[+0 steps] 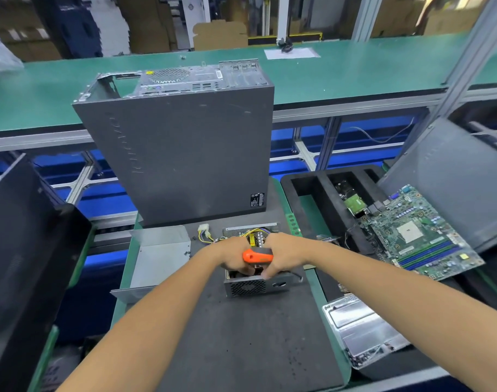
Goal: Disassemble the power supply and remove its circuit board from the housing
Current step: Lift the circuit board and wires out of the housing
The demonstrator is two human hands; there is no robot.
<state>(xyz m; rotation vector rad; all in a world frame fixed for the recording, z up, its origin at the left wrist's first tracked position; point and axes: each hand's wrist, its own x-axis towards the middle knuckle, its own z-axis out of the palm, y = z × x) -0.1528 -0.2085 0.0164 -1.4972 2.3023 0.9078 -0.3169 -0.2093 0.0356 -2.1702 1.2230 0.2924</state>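
Head view: cover point(162, 258) already off, board still inside the power supply point(255, 281); right hand point(284, 254) grips a screwdriver point(257, 256), left hand point(236, 257) fingers reach inside, their grip hidden.

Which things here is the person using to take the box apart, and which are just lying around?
In use: power supply housing, its wires, orange-handled screwdriver, left hand, right hand, removed metal cover.

Lying about: computer case, motherboard, silver drive.

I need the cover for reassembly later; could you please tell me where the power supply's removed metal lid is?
In the head view, the bent grey sheet-metal lid lies left of the open power supply housing, in front of the upright dark grey computer case.
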